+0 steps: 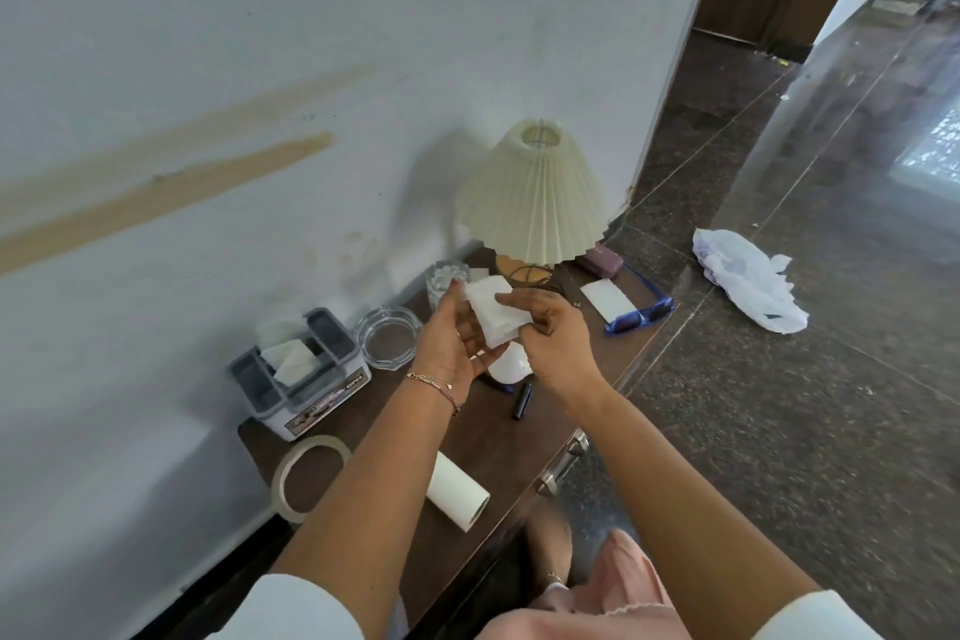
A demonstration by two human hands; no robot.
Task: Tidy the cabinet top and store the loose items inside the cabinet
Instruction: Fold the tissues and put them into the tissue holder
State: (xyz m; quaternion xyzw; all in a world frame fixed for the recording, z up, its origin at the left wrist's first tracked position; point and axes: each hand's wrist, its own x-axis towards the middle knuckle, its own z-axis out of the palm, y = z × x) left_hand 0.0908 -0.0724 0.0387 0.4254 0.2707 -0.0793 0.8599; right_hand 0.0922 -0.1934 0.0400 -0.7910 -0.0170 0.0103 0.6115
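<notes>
Both my hands hold a folded white tissue (491,314) above the dark wooden cabinet top (395,424). My left hand (451,346) cups it from the left and below, and my right hand (550,340) pinches its right end. Under my hands lies a white rounded object (511,365), partly hidden. Loose on the top are a black pen-like stick (522,400), a white paper roll (457,491), a ring of tape (306,476), blue sunglasses (644,312), a white card (608,300) and a purple case (600,261).
A grey tissue organiser (301,374), a glass ashtray (387,337), a drinking glass (445,282) and a pleated lamp (535,203) stand along the wall. A metal drawer handle (563,463) shows on the cabinet front. A white plastic bag (748,283) lies on the floor.
</notes>
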